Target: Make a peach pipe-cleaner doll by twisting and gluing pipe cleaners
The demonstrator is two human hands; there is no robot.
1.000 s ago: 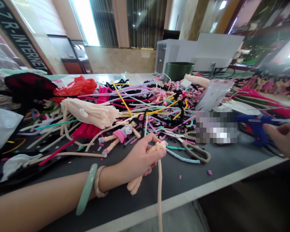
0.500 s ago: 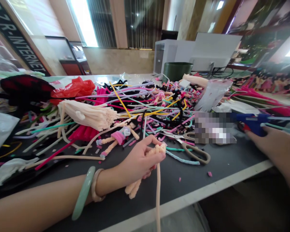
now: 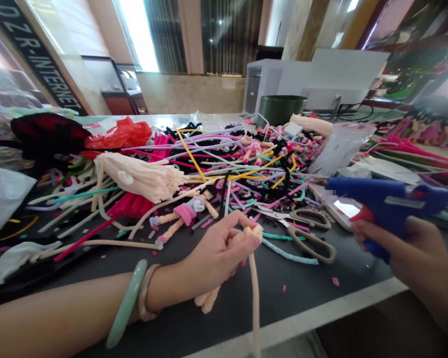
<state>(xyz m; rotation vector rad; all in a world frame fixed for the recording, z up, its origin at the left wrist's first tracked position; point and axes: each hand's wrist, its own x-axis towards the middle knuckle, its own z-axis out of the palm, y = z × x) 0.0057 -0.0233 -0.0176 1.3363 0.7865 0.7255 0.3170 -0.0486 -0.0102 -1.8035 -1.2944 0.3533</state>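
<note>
My left hand (image 3: 220,248) pinches a peach pipe-cleaner figure (image 3: 208,300) near the middle of the table edge. Its twisted top shows at the fingertips, two limbs stick out below the palm, and one long straight stem (image 3: 254,303) hangs past the edge. On the right, my right hand (image 3: 406,248) is wrapped round the handle of a blue glue gun (image 3: 369,194), a finger at its red trigger. The nozzle points left, apart from the figure. Between the hands lie scissors (image 3: 306,238) with beige handles and a light blue stem (image 3: 291,252).
A pipe-cleaner doll (image 3: 184,213) in pink lies left of my left hand. Behind it are a bundle of cream stems (image 3: 142,176), a red plastic bag (image 3: 121,134) and a heap of coloured stems. A phone-like device (image 3: 336,206) lies under the nozzle. A green pot (image 3: 281,109) stands behind.
My right hand has lifted the glue gun off the right side of the table and brought it left and nearer. My left hand still holds the figure in nearly the same place.
</note>
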